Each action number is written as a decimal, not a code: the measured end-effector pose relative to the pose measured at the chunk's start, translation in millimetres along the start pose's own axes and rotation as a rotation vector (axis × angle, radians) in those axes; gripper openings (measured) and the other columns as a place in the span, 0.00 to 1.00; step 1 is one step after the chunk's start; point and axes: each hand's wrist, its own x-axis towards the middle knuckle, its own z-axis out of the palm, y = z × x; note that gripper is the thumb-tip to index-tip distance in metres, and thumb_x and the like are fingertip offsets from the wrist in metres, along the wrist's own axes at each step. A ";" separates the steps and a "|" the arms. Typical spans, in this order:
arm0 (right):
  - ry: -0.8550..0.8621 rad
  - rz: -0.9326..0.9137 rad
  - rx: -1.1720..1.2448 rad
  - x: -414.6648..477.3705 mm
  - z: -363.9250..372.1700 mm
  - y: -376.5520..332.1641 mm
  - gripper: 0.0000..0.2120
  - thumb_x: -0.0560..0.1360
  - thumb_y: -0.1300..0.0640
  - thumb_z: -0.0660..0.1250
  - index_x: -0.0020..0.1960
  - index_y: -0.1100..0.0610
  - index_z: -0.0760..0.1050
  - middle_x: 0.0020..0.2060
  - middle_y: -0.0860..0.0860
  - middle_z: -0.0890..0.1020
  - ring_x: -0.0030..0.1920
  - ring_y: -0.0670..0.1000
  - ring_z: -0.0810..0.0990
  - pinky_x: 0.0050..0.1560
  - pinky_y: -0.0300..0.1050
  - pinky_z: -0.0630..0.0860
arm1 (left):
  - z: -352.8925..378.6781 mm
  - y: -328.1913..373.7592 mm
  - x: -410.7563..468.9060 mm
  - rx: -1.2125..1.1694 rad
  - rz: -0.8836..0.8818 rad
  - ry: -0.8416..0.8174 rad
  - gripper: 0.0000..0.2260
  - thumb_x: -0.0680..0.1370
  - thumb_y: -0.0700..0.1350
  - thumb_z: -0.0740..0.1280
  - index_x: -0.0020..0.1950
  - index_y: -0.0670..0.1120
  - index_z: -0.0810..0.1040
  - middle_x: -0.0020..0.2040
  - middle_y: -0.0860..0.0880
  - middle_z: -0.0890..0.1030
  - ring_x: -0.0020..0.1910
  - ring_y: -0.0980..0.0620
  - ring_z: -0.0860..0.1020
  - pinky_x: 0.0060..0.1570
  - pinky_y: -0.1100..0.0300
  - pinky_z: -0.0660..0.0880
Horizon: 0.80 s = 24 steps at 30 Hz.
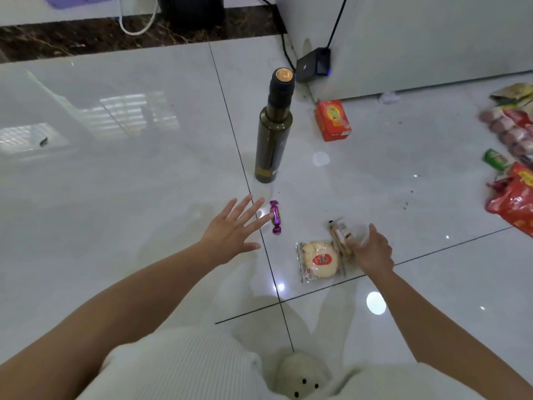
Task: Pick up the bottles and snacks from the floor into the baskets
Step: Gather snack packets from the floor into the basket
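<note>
A dark olive-green bottle (274,131) stands upright on the white tiled floor. Below it lies a purple wrapped candy (275,217). My left hand (233,229) hovers open with spread fingers, its fingertips right beside the candy. A round rice cracker in clear wrap (318,260) lies to the right. Next to it, my right hand (372,249) reaches onto a slim biscuit packet (340,233); its fingers are blurred and their grip on the packet cannot be made out. An orange snack box (333,120) lies beyond the bottle. No basket is in view.
Red and green snack bags and a pack of sausages (513,166) pile up at the right edge. A white cabinet (418,39) with a black adapter (314,64) and cables stands at the back right. A plush slipper (301,376) is at the bottom.
</note>
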 end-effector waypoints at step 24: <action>-0.085 -0.104 -0.090 12.3 11.0 -17.8 0.22 0.72 0.55 0.70 0.61 0.61 0.66 0.59 0.59 0.70 0.62 0.59 0.68 0.55 0.51 0.70 | 6.0 20.7 54.6 0.105 0.194 0.222 0.29 0.81 0.38 0.40 0.49 0.45 0.83 0.48 0.44 0.83 0.48 0.42 0.82 0.49 0.56 0.79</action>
